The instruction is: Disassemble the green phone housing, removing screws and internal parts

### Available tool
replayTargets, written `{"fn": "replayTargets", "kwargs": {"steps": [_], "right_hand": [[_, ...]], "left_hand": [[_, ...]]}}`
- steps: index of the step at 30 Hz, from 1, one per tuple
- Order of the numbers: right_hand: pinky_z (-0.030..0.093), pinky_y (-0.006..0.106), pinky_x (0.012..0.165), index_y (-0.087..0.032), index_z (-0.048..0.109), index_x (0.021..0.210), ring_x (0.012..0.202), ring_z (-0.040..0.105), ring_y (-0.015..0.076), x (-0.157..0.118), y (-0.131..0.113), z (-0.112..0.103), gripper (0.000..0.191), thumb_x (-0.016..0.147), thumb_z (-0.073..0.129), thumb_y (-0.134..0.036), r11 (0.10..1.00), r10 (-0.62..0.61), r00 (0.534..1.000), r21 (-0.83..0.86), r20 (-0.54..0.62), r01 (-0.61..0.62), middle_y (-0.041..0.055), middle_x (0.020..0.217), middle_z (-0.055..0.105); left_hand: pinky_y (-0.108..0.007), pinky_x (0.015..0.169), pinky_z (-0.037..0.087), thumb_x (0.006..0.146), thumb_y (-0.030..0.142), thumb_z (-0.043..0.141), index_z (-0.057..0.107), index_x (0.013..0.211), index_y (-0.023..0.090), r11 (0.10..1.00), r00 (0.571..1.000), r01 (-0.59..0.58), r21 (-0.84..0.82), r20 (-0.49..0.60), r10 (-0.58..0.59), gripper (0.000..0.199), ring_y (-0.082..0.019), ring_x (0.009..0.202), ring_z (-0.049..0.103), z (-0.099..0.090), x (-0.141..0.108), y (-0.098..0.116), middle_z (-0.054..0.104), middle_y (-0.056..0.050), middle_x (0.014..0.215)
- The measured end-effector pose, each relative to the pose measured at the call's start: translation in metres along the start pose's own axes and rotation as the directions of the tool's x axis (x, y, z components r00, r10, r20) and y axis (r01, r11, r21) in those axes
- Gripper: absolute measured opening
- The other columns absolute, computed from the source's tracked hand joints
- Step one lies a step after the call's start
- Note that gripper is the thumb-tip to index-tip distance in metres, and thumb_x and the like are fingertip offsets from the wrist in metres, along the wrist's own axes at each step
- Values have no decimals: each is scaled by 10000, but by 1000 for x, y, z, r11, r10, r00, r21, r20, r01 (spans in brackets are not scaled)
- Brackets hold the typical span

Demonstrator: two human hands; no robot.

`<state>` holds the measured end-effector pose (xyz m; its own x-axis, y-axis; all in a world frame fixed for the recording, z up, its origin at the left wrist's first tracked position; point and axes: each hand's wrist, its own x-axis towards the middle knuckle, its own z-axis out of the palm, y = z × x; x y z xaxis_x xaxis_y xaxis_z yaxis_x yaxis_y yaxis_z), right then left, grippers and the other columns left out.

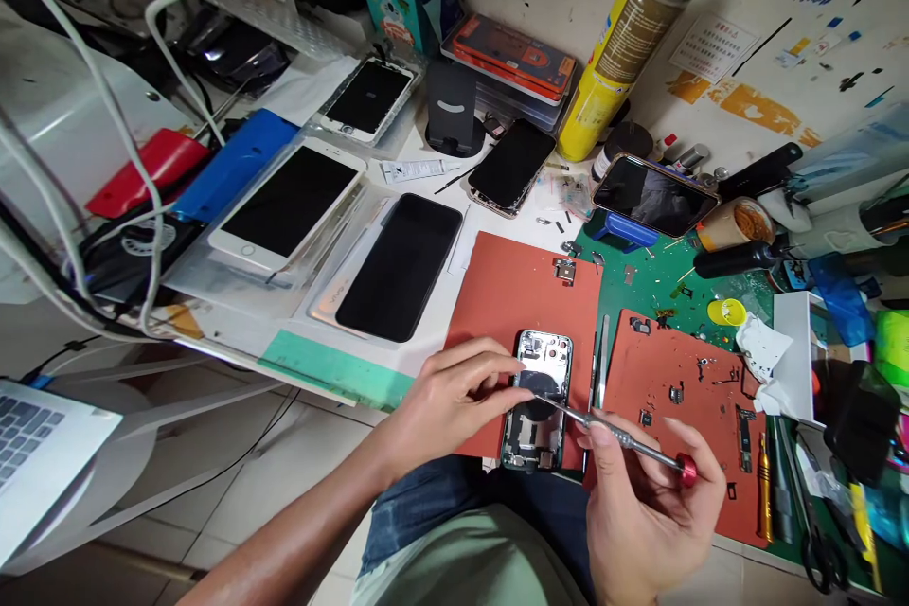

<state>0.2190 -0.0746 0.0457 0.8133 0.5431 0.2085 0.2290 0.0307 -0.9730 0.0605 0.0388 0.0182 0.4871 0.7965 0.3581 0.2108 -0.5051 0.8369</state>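
Note:
A phone housing (pixel 536 440) with its back off the screen lies upright in line with me on a red-brown mat (pixel 525 279), its inside parts and a round black coil (pixel 534 405) showing. My right hand (pixel 639 492) grips a slim grey screwdriver (pixel 617 436) with a red end cap; its shaft points left over the housing. At the shaft's tip are the thumb and bent fingers of my left hand (pixel 465 398), above the housing's left edge. The fingers are drawn together around the tip, and anything small between them is hidden.
A second red-brown mat (pixel 696 398) holds several small phone parts. Tweezers (pixel 602 360) lie between the mats. To the left rest a black phone (pixel 401 265) and a white phone (pixel 291 199). A yellow spray can (pixel 603 66) stands behind; scissors (pixel 822 549) lie right.

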Motion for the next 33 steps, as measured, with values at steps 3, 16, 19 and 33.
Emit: {"fn": "replayTargets", "kwargs": {"steps": [3,16,19,33], "right_hand": [[708,278,766,-201,608,1340,771,847,195,-5,1,-28,644,801,961,-207,973,230,971,-5,-72,-231,37,893,864],[647,389,943,-240,562,1357,975,836,227,-70,-6,-44,614,879,902,-421,709,662,728,167,177,-685,74,1041,851],[648,473,985,-226,576,1341,1023,835,271,-66,0,-48,603,871,908,-403,719,631,734,167,251,-675,86,1027,848],[630,641,1049,-322,636,1316,946,814,240,-36,-45,-52,407,968,813,-438,741,574,745,171,341,-649,-16,933,802]], "left_hand": [[-299,866,615,1009,117,714,717,1159,188,993,996,-33,117,-77,42,166,-155,940,717,2,1,0,747,-60,1084],[-540,1132,542,1043,41,476,627,1299,166,927,991,-64,371,133,15,323,-292,1427,609,11,1,-9,725,-126,1437],[-527,1140,535,1013,1,438,615,1315,159,923,989,-68,379,149,11,384,-287,1446,592,12,1,-11,713,-123,1454],[-594,1208,501,865,40,575,546,1533,95,885,955,-146,442,296,10,671,-364,1525,516,2,-2,-3,568,-178,1632]]}}
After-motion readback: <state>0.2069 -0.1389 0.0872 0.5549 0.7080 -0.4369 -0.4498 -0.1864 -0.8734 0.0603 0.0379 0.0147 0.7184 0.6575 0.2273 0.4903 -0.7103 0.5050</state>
